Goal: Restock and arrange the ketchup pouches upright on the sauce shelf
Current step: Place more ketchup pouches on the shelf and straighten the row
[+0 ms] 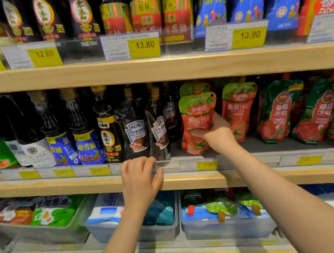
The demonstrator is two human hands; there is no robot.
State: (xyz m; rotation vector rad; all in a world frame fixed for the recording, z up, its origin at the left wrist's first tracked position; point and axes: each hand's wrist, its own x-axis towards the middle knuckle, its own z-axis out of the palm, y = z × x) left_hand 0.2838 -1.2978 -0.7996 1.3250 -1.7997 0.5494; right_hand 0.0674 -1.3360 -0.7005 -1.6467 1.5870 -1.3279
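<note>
Bare forearms reach up; the left hand (139,175) pinches the clear plastic shelf-edge strip (162,163), while the right hand (216,133) grips the red-and-green ketchup pouch (198,122) from its right, upright on the wooden sauce shelf (190,178), spout up, just left of its twin pouch (238,108).

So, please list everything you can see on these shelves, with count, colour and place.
Ketchup pouch: one, red and green, middle shelf, in the right grip.
Other ketchup pouches: several, red and green, behind and to its right.
Heinz pouches: two, dark, left of it.
Sauce bottles: several, dark, middle shelf left.
Bottles: many, top shelf.
Price tags: yellow, shelf edges.
Bins: three, clear, bottom shelf.
Left hand: on clear shelf rail.
Right hand: holds pouch.
</note>
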